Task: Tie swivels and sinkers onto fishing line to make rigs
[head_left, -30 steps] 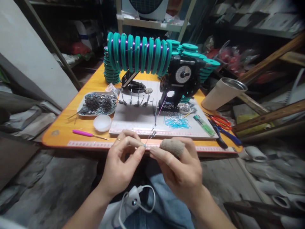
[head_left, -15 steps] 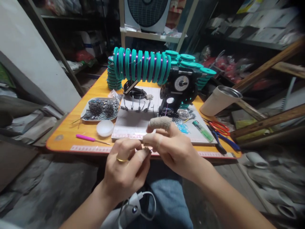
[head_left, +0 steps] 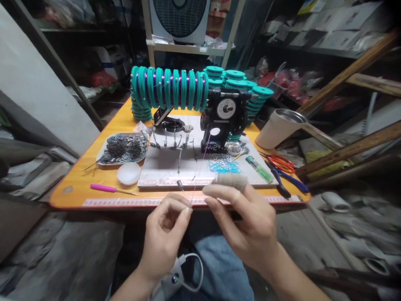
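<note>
My left hand point(head_left: 169, 234) is closed in a pinch, thumb against index finger, just in front of the table's near edge. A thin purple line point(head_left: 203, 161) runs from the black winding device point(head_left: 221, 121) down to these fingertips, and a tiny bluish speck shows there. To the right, my right hand point(head_left: 244, 217) has its fingers apart, with nothing visible between them. A grey-beige finger wrap point(head_left: 232, 180) covers one of its fingers. A small dark barrel-shaped piece point(head_left: 179, 184) is just above the left fingers; whether it is held cannot be made out.
Teal spools point(head_left: 169, 88) line up behind a pale board point(head_left: 163, 167) on the yellow table point(head_left: 72, 179). Left are a tray of metal pieces point(head_left: 125, 148), a white dish point(head_left: 128, 173) and a pink-handled tool point(head_left: 103, 188). Right are a green lighter point(head_left: 259, 169), pliers point(head_left: 282, 184) and a cup point(head_left: 278, 129).
My right hand has moved right and down, away from my left, and its fingers have spread. My left hand has lowered slightly. The view has shifted, and the purple line now shows reaching the left fingertips.
</note>
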Motion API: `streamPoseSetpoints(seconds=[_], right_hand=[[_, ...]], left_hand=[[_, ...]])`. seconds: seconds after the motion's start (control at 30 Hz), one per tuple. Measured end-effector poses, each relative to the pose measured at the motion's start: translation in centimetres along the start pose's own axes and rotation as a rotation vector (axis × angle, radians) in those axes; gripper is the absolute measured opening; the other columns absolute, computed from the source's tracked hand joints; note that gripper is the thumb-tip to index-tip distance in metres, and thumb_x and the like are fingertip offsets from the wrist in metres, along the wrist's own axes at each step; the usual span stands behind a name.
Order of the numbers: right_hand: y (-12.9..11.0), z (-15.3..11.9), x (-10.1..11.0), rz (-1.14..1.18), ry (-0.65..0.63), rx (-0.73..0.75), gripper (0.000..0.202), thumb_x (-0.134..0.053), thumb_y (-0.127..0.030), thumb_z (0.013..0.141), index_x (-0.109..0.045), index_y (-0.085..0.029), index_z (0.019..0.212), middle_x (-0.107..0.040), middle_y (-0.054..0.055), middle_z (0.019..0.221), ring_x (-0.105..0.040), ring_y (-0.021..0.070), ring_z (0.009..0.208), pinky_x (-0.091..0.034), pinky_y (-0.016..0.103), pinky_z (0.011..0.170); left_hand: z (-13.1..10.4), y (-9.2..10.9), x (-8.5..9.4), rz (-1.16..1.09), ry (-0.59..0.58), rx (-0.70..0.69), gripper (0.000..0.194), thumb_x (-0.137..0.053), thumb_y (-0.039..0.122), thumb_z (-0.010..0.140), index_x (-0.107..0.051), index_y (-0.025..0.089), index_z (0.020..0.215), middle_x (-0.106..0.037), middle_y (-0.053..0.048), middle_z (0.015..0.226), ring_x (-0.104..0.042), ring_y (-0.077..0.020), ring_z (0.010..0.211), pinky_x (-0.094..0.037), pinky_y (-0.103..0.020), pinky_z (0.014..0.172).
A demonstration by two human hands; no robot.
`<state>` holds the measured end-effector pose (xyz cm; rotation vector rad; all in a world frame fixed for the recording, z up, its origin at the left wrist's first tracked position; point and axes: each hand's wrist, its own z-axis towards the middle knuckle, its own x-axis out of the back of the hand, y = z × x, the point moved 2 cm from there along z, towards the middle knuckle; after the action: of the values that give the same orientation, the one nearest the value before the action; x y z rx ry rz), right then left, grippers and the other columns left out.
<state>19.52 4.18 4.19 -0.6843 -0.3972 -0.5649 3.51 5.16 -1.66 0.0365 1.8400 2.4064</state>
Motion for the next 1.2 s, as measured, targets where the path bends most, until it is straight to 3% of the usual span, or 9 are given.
streamPoseSetpoints(seconds=[0.13,0.27,0.43,0.67,0.77,0.87,0.97,1.1,1.2], right_hand=[[0.9,-3.6,-1.1,0.197,-0.129,-0.366,0.01,-0.068,-0.018,0.091,-0.074,-0.02,0.099,-0.065,0.001,0.079,-0.061,0.0133,0.071,-0.049,0.024,0.064],[1.6,-5.7,-2.4,0.355,-0.089,-0.622,0.007,-0.077,-0.024,0.083,-0.078,-0.024,0.09,-0.06,-0.002,0.07,-0.052,0.0111,0.057,-0.041,0.022,0.051],[1.6,-6.1,-2.1,0.418,-0.063,-0.616,0.008,-0.068,-0.018,0.09,-0.071,-0.022,0.085,-0.065,-0.001,0.078,-0.058,0.012,0.068,-0.044,0.022,0.059],[1.3,-6.3,0.2,0.193,-0.112,-0.218,0.025,-0.05,-0.002,0.095,-0.065,-0.018,0.107,-0.06,0.004,0.089,-0.057,0.0147,0.081,-0.048,0.024,0.073],[1.5,-6.6,1.2,0.124,-0.153,-0.178,0.025,-0.052,-0.002,0.092,-0.066,-0.018,0.107,-0.056,0.005,0.091,-0.054,0.0166,0.086,-0.048,0.025,0.077],[2.0,-6.9,1.8,0.349,-0.143,-0.291,0.016,-0.055,-0.01,0.095,-0.066,-0.021,0.098,-0.055,0.004,0.098,-0.055,0.0156,0.095,-0.047,0.024,0.087],[2.5,-7.3,1.2,0.786,-0.111,-0.443,0.011,-0.06,-0.027,0.098,-0.065,-0.023,0.089,-0.058,0.004,0.1,-0.057,0.0173,0.1,-0.047,0.032,0.096],[2.8,-7.5,-0.1,1.344,-0.095,-0.515,0.02,-0.062,-0.039,0.097,-0.06,-0.023,0.084,-0.06,0.002,0.086,-0.058,0.0126,0.069,-0.049,0.025,0.062],[3.0,-7.3,0.0,1.268,-0.085,-0.536,0.018,-0.066,-0.036,0.094,-0.063,-0.023,0.082,-0.061,0.003,0.088,-0.06,0.0148,0.077,-0.048,0.024,0.061]], left_hand=[[-1.3,-0.8,-1.8,-0.539,0.053,0.495,0.025,-0.077,0.031,0.081,-0.062,0.016,0.069,-0.058,0.0,0.076,-0.056,-0.0084,0.071,-0.049,-0.015,0.07],[-1.6,-1.1,-2.7,-0.685,0.097,0.684,0.026,-0.087,0.031,0.07,-0.067,0.015,0.073,-0.061,0.002,0.074,-0.049,-0.0031,0.057,-0.052,-0.015,0.068],[-1.3,-1.3,-3.1,-0.747,0.088,0.757,0.022,-0.089,0.023,0.066,-0.075,0.012,0.078,-0.057,0.006,0.06,-0.03,0.0021,0.04,-0.056,-0.015,0.067],[-1.2,-1.2,-3.8,-0.94,0.035,0.927,0.015,-0.082,0.011,0.07,-0.078,0.004,0.084,-0.063,0.002,0.063,-0.031,0.0022,0.038,-0.061,-0.022,0.078],[-1.1,-1.4,-4.1,-1.011,-0.004,0.988,0.006,-0.077,0.006,0.075,-0.077,0.002,0.079,-0.059,0.003,0.06,-0.028,0.0035,0.038,-0.061,-0.021,0.072],[-0.9,-1.3,-4.4,-1.05,-0.065,1.01,0.006,-0.079,0.007,0.074,-0.076,0.002,0.076,-0.058,0.004,0.06,-0.03,0.0041,0.038,-0.06,-0.02,0.065],[-0.7,-1.1,-4.6,-1.011,-0.123,0.997,0.012,-0.083,0.011,0.072,-0.076,0.004,0.079,-0.066,0.0,0.072,-0.039,0.0028,0.041,-0.057,-0.017,0.06],[-0.6,-0.9,-4.6,-0.976,-0.306,0.949,0.013,-0.079,0.021,0.078,-0.074,0.009,0.075,-0.064,-0.002,0.068,-0.052,-0.0046,0.047,-0.055,-0.02,0.058],[-0.4,-1.2,-4.3,-0.91,-0.298,0.924,0.011,-0.077,0.022,0.078,-0.073,0.012,0.078,-0.064,-0.004,0.074,-0.063,-0.0111,0.068,-0.054,-0.021,0.071]])
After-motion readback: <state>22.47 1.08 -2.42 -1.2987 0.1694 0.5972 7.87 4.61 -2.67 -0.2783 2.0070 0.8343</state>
